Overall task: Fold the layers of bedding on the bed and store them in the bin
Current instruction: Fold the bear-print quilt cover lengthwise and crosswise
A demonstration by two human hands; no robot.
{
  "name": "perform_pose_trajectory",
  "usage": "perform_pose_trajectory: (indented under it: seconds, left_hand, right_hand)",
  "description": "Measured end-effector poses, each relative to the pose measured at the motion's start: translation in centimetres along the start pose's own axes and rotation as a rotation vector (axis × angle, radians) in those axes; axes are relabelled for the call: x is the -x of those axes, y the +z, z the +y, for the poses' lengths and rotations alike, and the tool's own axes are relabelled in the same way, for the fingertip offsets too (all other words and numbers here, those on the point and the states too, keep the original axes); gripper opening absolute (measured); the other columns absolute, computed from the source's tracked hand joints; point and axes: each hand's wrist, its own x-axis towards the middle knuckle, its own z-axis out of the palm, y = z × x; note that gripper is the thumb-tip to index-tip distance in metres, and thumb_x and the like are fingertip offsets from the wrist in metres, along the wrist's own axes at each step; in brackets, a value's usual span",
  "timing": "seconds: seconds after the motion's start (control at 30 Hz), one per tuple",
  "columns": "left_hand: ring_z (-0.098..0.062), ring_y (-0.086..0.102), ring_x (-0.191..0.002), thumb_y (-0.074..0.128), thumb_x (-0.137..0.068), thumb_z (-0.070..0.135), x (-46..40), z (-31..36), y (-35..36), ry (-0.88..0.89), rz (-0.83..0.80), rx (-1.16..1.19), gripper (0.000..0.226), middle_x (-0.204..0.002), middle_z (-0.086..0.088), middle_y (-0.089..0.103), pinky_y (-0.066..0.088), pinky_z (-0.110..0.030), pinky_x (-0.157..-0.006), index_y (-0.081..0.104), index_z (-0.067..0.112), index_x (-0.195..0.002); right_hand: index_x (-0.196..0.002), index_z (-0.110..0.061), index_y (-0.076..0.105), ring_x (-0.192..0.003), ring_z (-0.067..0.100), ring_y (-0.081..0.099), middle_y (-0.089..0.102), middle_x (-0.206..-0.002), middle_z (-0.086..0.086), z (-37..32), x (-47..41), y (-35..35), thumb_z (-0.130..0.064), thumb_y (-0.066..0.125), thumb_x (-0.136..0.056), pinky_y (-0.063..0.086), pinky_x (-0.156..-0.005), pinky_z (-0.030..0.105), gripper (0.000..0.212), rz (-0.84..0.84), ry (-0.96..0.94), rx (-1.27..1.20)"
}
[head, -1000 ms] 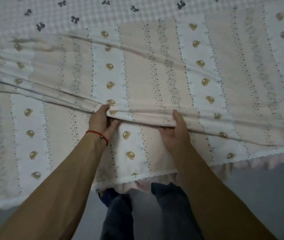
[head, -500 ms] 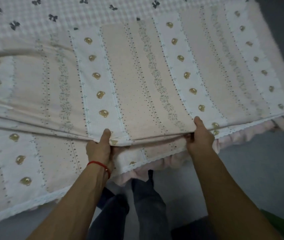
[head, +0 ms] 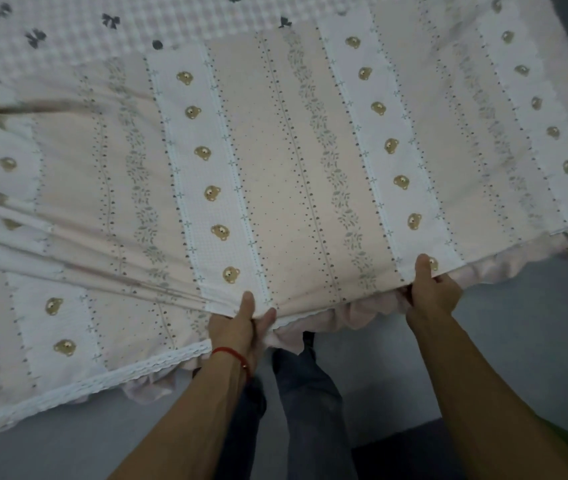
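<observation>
1. The striped bear-print sheet [head: 275, 161] lies doubled on the bed, its fold drawn to the near edge.
2. Left hand [head: 241, 323] and right hand [head: 431, 292] pinch that fold, fingers curled round it.
3. Further folds and binning seemingly remain; no bin visible.
</observation>
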Motion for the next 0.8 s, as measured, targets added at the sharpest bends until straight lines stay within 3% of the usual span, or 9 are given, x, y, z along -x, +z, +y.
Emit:
perform_pose_trajectory:
  seconds: [0.17,0.23,0.33,0.37,0.47,0.6,0.63,0.7,0.8]
  left_hand:
    - [-0.032,0.075,-0.082,0.077,-0.086,0.003,-0.7,-0.6,-0.4,-0.013,-0.028,-0.014,0.035,-0.11,-0.02,0.073,0.063,-0.041,-0.068,0.066,-0.004,-0.118]
    - [-0.032,0.074,-0.085,0.076,-0.086,0.003,-0.5,-0.4,-0.9,-0.047,-0.041,-0.004,0.028,-0.104,-0.019,0.075,0.063,-0.043,-0.071,0.068,-0.002,-0.113]
    - [-0.024,0.071,-0.064,0.069,-0.09,0.001,-1.3,2.0,-2.7,-0.06,-0.068,0.037,0.01,-0.088,-0.018,0.071,0.062,-0.033,-0.061,0.065,0.005,-0.098]
    - [-0.022,0.071,-0.066,0.065,-0.091,0.0,-1.8,3.5,-3.5,-0.058,-0.087,0.09,0.012,-0.091,-0.018,0.07,0.062,-0.033,-0.062,0.064,0.006,-0.1]
    - [-0.028,0.07,-0.106,0.062,-0.093,0.003,-3.8,8.8,-6.3,-0.022,-0.092,0.331,0.027,-0.118,-0.016,0.071,0.059,-0.045,-0.09,0.062,0.007,-0.119]
    - [-0.027,0.07,-0.111,0.065,-0.097,0.016,-4.8,12.2,-9.1,0.106,-0.037,0.277,0.033,-0.122,-0.014,0.071,0.062,-0.039,-0.076,0.061,0.006,-0.128]
    - [-0.028,0.069,-0.111,0.065,-0.097,0.017,-4.6,11.7,-9.7,0.135,-0.031,0.219,0.03,-0.122,-0.015,0.071,0.063,-0.04,-0.075,0.061,0.005,-0.125]
    - [-0.029,0.07,-0.099,0.066,-0.097,0.017,-3.5,9.7,-11.5,0.167,0.022,0.162,0.013,-0.108,-0.017,0.07,0.063,-0.044,-0.074,0.06,0.007,-0.1]
    - [-0.026,0.066,-0.082,0.07,-0.094,0.015,-2.0,6.3,-14.0,0.184,0.159,0.128,0.03,-0.088,-0.014,0.064,0.063,-0.04,-0.067,0.045,0.013,-0.077]
  right_hand:
    - [-0.132,-0.015,0.066,-0.104,0.018,0.066,0.069,-0.116,-0.006,0.4,4.1,1.7,-0.038,0.078,-0.086,0.057,-0.095,0.041,0.052,-0.05,-0.063,0.063]
    - [-0.13,-0.014,0.067,-0.107,0.021,0.068,0.07,-0.118,-0.003,1.9,6.9,2.4,-0.034,0.08,-0.086,0.059,-0.091,0.046,0.05,-0.183,0.023,-0.017]
    - [-0.126,-0.011,0.066,-0.1,0.024,0.072,0.073,-0.114,0.003,3.4,11.2,3.5,-0.023,0.078,-0.09,0.064,-0.077,0.043,0.04,-0.343,0.185,-0.133]
    - [-0.126,-0.011,0.066,-0.097,0.022,0.072,0.073,-0.113,0.003,3.7,12.1,3.7,-0.019,0.076,-0.091,0.064,-0.074,0.04,0.037,-0.387,0.215,-0.165]
    - [-0.125,-0.021,0.066,-0.101,0.019,0.071,0.073,-0.117,-0.001,4.2,13.7,3.8,-0.012,0.074,-0.092,0.062,-0.078,0.038,0.035,-0.489,0.236,-0.264]
    - [-0.139,-0.014,0.06,-0.108,0.022,0.069,0.07,-0.126,0.003,4.6,13.4,3.2,-0.011,0.071,-0.094,0.061,-0.075,0.032,0.046,-0.488,0.206,-0.288]
    - [-0.14,-0.012,0.06,-0.11,0.023,0.069,0.07,-0.128,0.004,4.6,13.3,3.1,-0.011,0.071,-0.094,0.061,-0.075,0.032,0.047,-0.482,0.18,-0.278]
    - [-0.139,-0.011,0.061,-0.111,0.023,0.07,0.07,-0.129,0.005,4.6,13.1,2.8,-0.013,0.073,-0.093,0.061,-0.076,0.032,0.048,-0.477,0.131,-0.252]
    - [-0.133,-0.011,0.065,-0.106,0.02,0.071,0.073,-0.122,0.002,4.8,13.0,2.7,-0.014,0.077,-0.09,0.061,-0.074,0.029,0.045,-0.439,0.082,-0.193]
